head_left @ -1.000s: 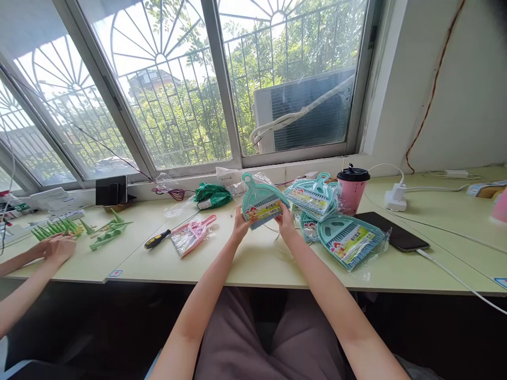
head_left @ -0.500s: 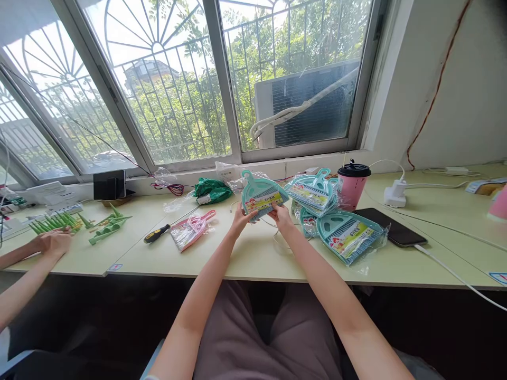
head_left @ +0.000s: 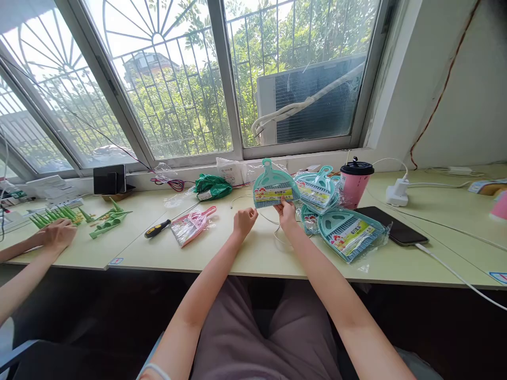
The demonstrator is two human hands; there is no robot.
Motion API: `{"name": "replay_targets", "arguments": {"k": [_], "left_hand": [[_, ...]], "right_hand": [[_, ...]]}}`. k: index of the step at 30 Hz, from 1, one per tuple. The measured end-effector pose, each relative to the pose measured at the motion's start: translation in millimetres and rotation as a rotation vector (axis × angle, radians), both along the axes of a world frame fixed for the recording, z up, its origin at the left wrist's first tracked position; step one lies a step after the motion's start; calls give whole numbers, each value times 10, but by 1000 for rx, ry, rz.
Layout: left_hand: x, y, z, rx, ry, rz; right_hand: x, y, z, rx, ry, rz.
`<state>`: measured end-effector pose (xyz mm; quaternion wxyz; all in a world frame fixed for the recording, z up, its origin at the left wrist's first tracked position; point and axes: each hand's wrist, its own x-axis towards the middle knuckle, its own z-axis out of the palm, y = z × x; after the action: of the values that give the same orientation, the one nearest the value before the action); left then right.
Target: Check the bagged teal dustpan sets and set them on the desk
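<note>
R hand (head_left: 285,215) pinches teal dustpan set (head_left: 274,187) by lower edge, held upright above desk (head_left: 253,253). L hand (head_left: 244,221) loosely curled, empty, just beside.

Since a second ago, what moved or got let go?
The left hand let go of the teal dustpan set; the right hand alone now carries it right, toward the stack of teal sets. The pink set, screwdriver, pink cup and phone stayed put.
</note>
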<state>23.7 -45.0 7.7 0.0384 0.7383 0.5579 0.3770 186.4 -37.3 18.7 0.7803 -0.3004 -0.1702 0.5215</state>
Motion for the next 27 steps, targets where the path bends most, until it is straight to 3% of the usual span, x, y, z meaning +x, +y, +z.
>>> {"name": "replay_targets", "arguments": {"k": [5,13,18,20,23,25,27], "left_hand": [[36,-30,-14,14,24,-15],[100,-118,-43,-22,-97,-246],[8,-66,-70,38,-104,-355],[-58,31,-72,-17,-227,-432],[-133,224,-58,-209,-632,-417],[-140,332,-52,-337,-863,-398],[-108,389,-59,-443,-992,-477]], "right_hand": [[-14,-10,5,28,-21,10],[62,-18,64,12,88,-75],[92,-26,106,68,60,-42],[102,-26,124,125,60,-14],[82,-39,142,198,49,84],[21,-68,134,204,-3,198],[-81,-112,102,201,-99,335]]}}
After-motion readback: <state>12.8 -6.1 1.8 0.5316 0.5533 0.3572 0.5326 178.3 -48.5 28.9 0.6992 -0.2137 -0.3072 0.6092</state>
